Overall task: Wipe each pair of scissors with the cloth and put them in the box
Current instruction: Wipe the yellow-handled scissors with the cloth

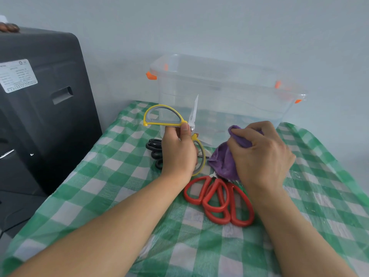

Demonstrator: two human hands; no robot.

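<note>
Nearest on the green checked tablecloth [103, 182], two red-handled scissors [219, 198] overlapping, black-handled scissors [154, 148] partly hidden behind the left hand [178, 152]. Just beyond, left fingers clamped on the yellow scissors [169, 120], blades splayed wide; right hand [261, 154] bunched around the purple cloth [224, 160] beside them. Farther back, clear box [225, 92] with orange latches against the pale wall [199, 27], black case [44, 100] at left.

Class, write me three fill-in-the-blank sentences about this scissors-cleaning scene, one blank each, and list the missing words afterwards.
1. The left hand holds the scissors with ______ handles.
2. The right hand grips a ______ cloth.
3. The scissors lying nearest the person on the checked tablecloth have ______ handles.
4. The clear box has ______ clips.

Missing words: yellow; purple; red; orange
</note>
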